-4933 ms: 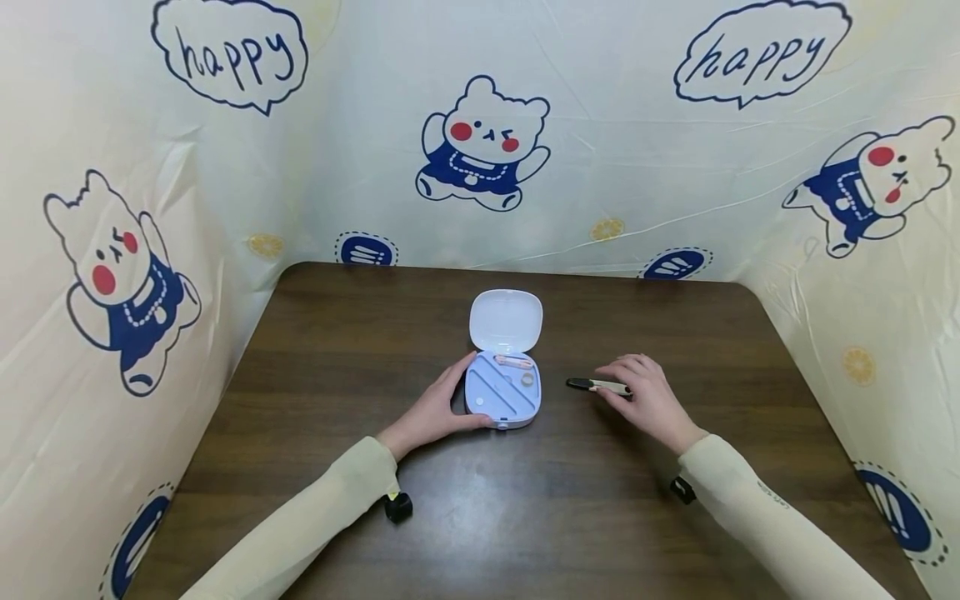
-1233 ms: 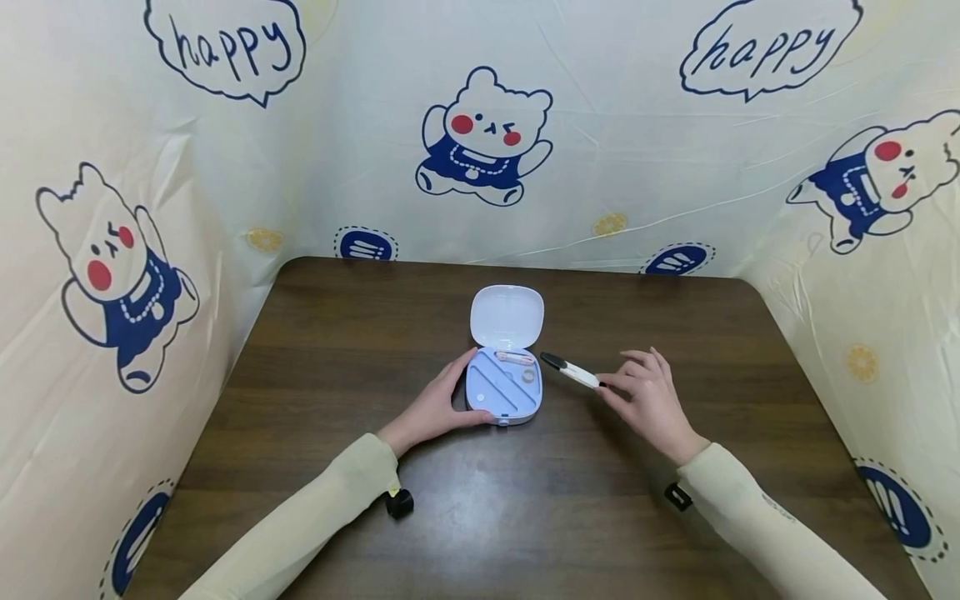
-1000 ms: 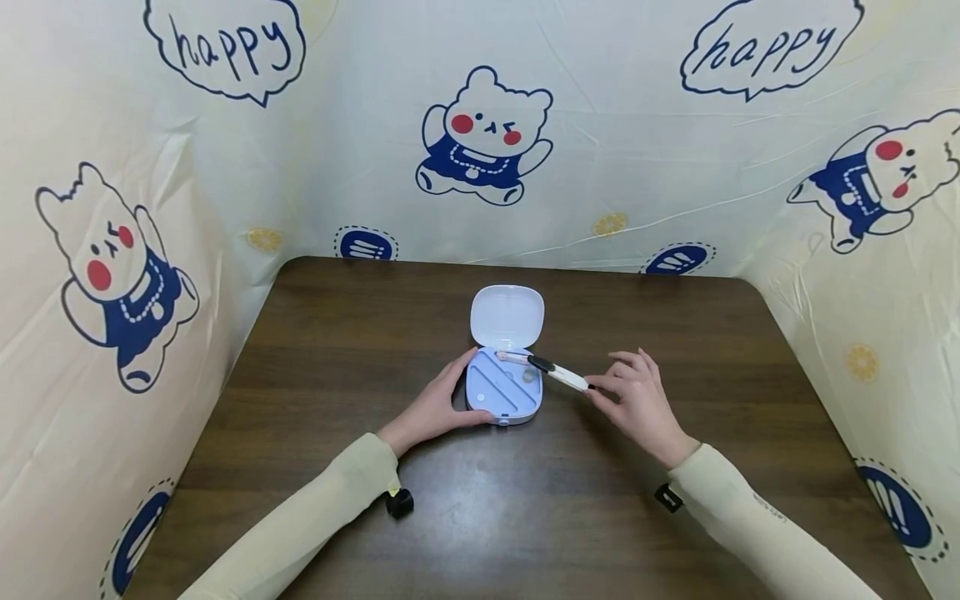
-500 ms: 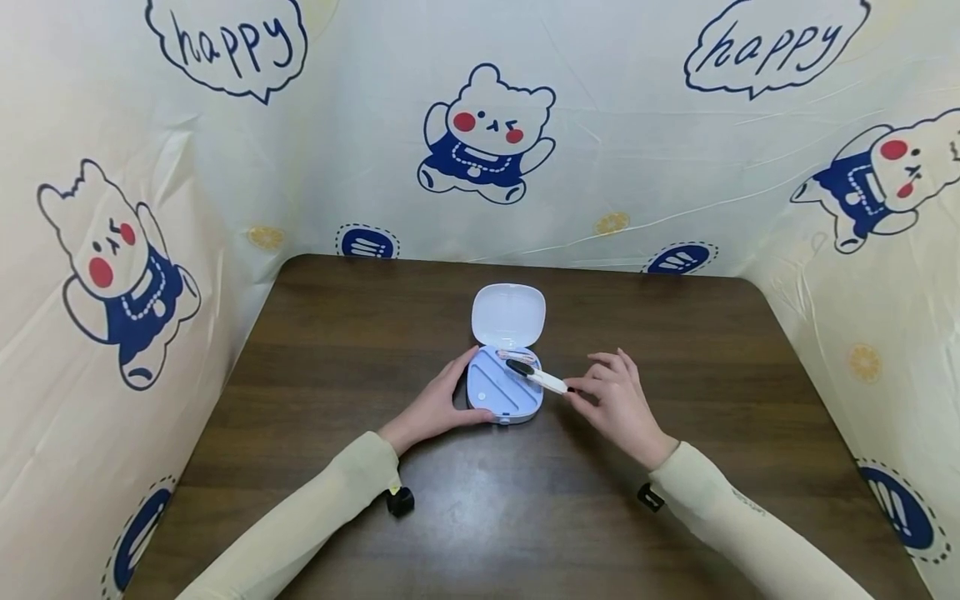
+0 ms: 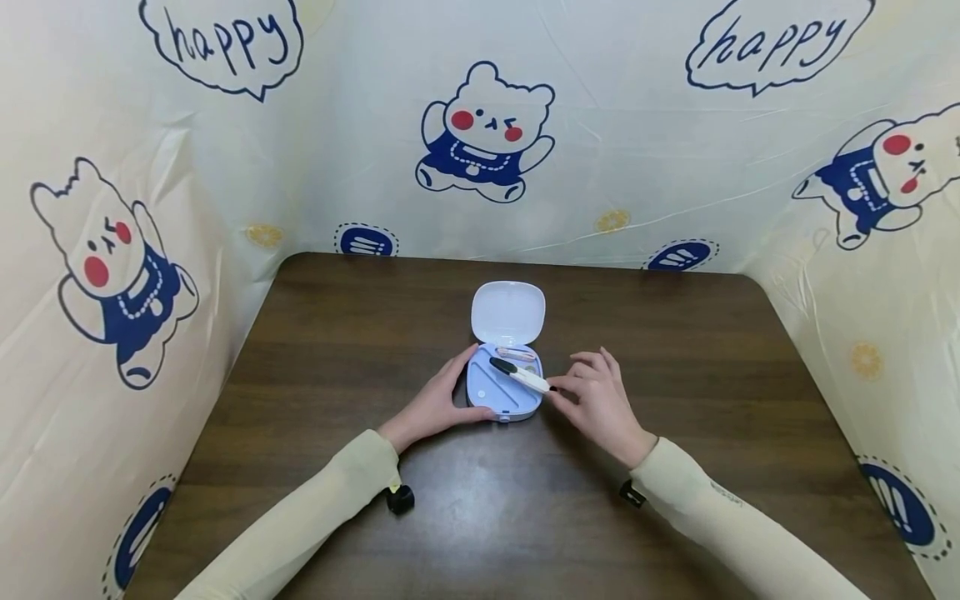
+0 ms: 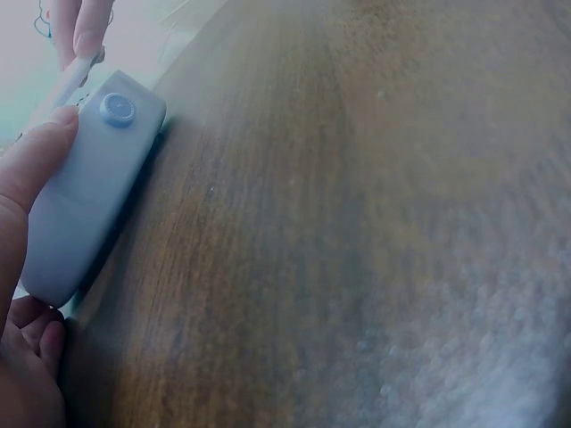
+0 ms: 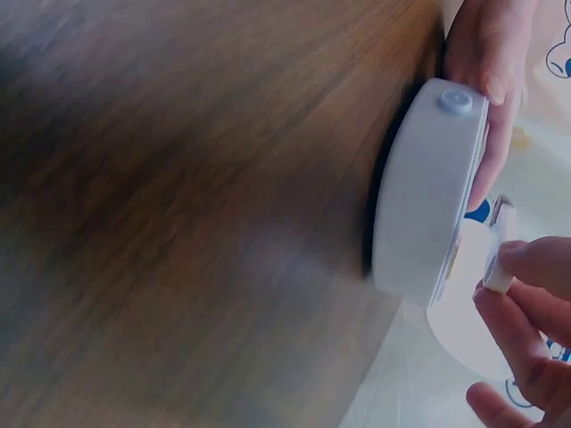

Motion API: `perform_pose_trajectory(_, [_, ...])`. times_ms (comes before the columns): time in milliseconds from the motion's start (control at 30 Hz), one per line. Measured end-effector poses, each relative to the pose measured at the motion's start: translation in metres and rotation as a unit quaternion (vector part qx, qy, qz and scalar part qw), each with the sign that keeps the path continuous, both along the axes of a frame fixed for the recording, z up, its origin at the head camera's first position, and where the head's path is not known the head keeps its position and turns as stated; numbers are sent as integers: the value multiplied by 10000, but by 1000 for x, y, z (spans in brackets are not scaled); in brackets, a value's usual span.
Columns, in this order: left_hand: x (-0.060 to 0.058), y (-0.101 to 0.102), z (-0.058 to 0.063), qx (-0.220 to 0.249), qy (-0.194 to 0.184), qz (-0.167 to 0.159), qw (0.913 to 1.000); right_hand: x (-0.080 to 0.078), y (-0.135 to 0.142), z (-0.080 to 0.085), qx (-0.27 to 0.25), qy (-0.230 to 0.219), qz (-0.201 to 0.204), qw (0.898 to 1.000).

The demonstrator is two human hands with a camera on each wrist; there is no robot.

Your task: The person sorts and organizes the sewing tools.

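Observation:
A light-blue divided box (image 5: 491,402) sits on the table, its white lid (image 5: 508,312) tipped back on the far side. My left hand (image 5: 429,407) holds the box's left side, with the thumb at the front edge near the round button (image 6: 118,109). Between thumb and fingertips, my right hand (image 5: 597,410) pinches the end of a slim white tool with a black tip (image 5: 529,380). The tool slants over the box's diagonal compartments, its black end to the upper left; its exact kind is unclear. A small pinkish item (image 5: 516,354) lies in the back compartment.
The brown wooden table (image 5: 360,333) reaches the patterned curtain (image 5: 645,150) at the back and sides. A black wrist camera (image 5: 401,500) sits beneath the left cuff, another (image 5: 632,494) at the right cuff.
My right hand has lifted the white tool from right of the box and carried it left until it lies over the compartments. The left hand keeps its hold on the box.

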State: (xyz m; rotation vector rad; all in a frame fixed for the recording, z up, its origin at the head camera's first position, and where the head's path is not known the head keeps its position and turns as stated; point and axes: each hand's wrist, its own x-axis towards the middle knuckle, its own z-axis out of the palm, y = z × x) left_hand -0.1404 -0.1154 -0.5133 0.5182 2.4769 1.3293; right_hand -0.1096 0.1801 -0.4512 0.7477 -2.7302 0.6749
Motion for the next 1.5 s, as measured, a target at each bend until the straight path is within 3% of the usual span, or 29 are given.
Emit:
perform_pose_trajectory(333, [6,3,0,-20,-7,41,10000,8,-13,1,260,77,-312,9991])
perform_pose_trajectory(733, [9,4,1,9,-55,103,9999,11,-25,-4,170,303,-385,9987])
perform_pose_trajectory(1500, [9,4,1,1,-81,133,9999,14,-41,-7,404,169,-660,9969])
